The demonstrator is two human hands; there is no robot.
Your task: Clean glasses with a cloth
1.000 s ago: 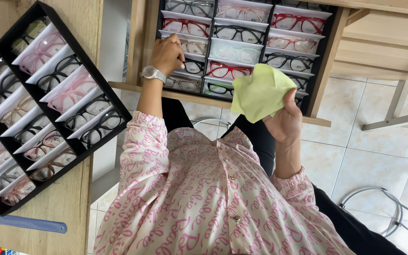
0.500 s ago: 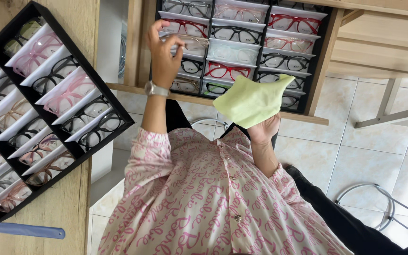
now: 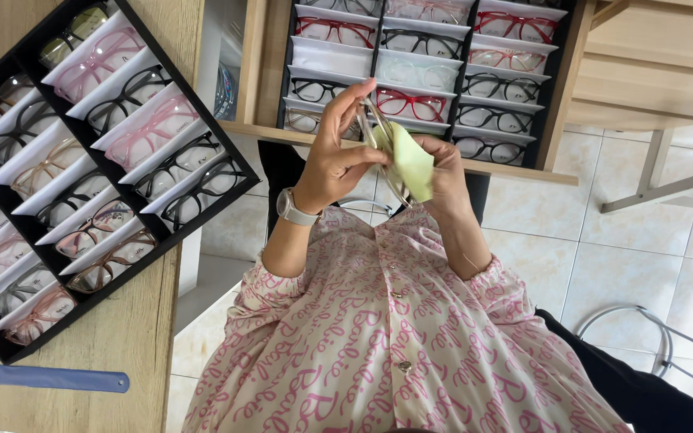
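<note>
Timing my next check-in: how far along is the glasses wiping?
Done: one pair of thin-framed glasses is out of its tray, pinched in the left hand. In hand: the right hand presses a yellow-green cloth against it. Left: the drawer tray and desk tray hold many frames; which are already wiped cannot be told.

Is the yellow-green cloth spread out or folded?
Folded: the cloth is bunched around the glasses, pinched between the left hand and right hand.

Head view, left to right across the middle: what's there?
Black tray of glasses on the wooden table → left hand → yellow-green cloth → right hand → table leg.
</note>
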